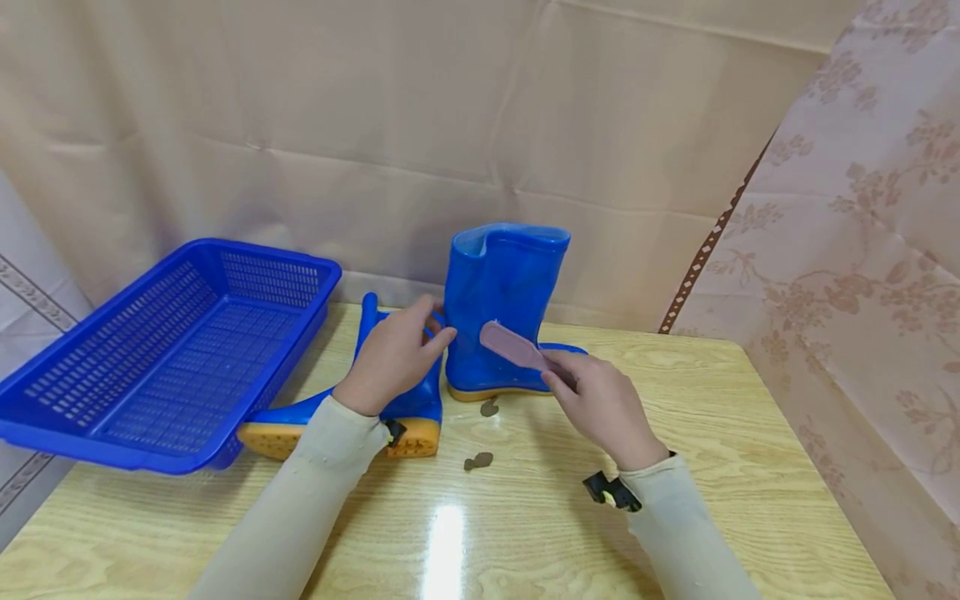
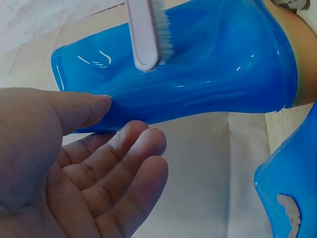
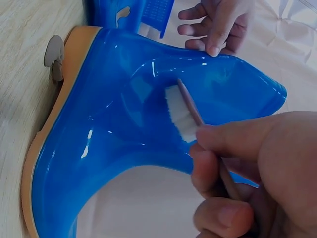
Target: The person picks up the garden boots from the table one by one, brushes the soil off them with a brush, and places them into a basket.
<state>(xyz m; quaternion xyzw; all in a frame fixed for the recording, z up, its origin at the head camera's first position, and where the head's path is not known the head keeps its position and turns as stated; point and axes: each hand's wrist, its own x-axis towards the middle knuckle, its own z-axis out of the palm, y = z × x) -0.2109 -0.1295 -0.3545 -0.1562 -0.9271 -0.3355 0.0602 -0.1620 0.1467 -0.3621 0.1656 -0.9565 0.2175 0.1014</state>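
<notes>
A blue rubber boot (image 1: 498,283) with a tan sole stands upright on the table. My right hand (image 1: 603,404) grips the handle of a pale pink brush (image 1: 512,343), its white bristles (image 3: 181,114) against the boot's shaft. At the shaft's other side, my left hand (image 1: 397,350) touches the boot with the thumb, the other fingers loosely bent beside it. A second blue boot (image 1: 423,400) lies on its side under the left forearm, partly hidden by it. That boot carries a greyish-brown patch (image 2: 292,215).
A blue plastic basket (image 1: 311,333) stands at the left, close to the lying boot. Two brown flat bits, one near the standing boot's sole (image 1: 489,407) and one nearer me (image 1: 478,460), lie on the wooden table (image 1: 540,533). A beige cloth (image 1: 360,150) hangs behind.
</notes>
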